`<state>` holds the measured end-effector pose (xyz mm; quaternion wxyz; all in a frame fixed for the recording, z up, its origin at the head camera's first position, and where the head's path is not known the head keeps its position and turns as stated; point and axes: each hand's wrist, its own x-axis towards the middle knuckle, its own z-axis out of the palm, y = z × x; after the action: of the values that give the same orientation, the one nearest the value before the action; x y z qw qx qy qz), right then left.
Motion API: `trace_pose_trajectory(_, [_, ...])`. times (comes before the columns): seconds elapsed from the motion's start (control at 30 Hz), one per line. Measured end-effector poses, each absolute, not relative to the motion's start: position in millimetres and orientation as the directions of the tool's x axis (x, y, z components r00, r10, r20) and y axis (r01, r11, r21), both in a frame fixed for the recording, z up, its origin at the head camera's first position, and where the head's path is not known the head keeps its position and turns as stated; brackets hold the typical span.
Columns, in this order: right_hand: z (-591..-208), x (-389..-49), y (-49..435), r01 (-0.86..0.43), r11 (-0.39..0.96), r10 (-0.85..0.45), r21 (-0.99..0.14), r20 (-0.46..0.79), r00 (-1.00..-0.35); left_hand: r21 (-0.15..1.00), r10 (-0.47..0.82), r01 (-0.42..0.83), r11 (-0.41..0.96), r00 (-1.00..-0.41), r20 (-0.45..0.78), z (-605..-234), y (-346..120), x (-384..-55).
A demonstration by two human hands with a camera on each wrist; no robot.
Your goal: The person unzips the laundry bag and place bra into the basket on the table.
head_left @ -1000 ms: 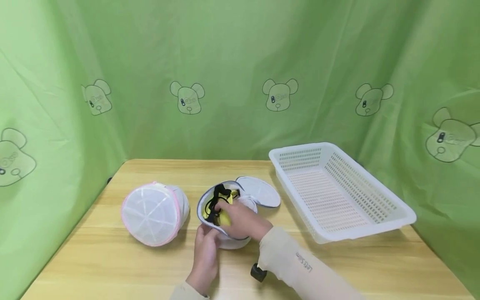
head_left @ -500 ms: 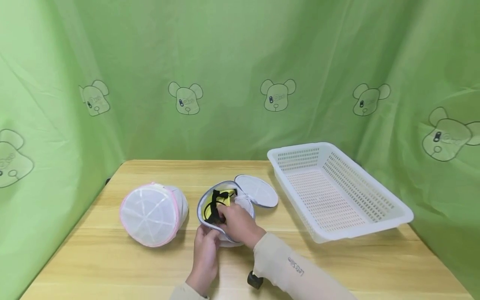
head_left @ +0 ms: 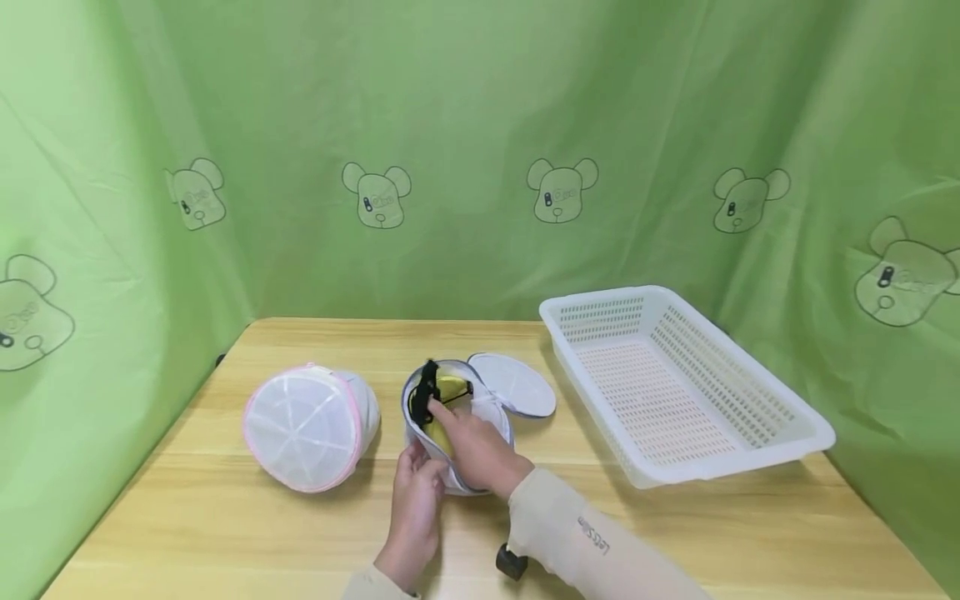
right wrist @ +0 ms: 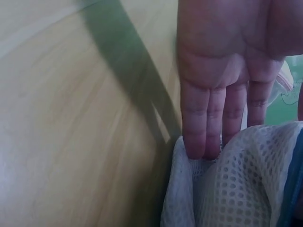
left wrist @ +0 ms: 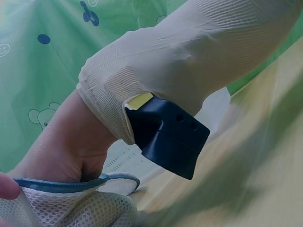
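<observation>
A white mesh laundry bag (head_left: 491, 412) with a blue zip edge stands on the table, its round lid (head_left: 517, 383) folded back to the right. Inside lies a yellow item (head_left: 452, 387) with black straps (head_left: 424, 396), perhaps a garment. My left hand (head_left: 416, 504) grips the bag's near-left rim; in the right wrist view its fingers (right wrist: 194, 113) lie along the mesh outside. My right hand (head_left: 480, 450) reaches into the mouth, one straight finger touching the black straps. The left wrist view shows this hand (left wrist: 66, 146) dipping past the rim; its other fingers are hidden.
To the left, a second mesh bag (head_left: 300, 429) with pink trim lies on its side, closed end towards me. A large white perforated basket (head_left: 727, 462) stands at the right. Green curtains (head_left: 465, 250) enclose the wooden table (head_left: 225, 533). A black mount (left wrist: 173, 137) sits on my right wrist.
The black straps have shifted and now stand up at the bag's left edge. My right hand has moved slightly within the mouth; the left keeps its hold, with the bag tilted a little.
</observation>
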<state>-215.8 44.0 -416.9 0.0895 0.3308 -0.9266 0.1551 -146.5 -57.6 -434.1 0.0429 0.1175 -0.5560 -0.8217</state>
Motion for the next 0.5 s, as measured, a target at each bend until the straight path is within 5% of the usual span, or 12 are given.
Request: trace_pose_trajectory(0.5, [-410.0, -223.3, 47.3, -0.553, 0.742, -0.526, -0.38, 0.182, -0.831, 0.911, -0.187, -0.053, -0.41, -0.972, -0.141, -433.7, -56.9, -146.9])
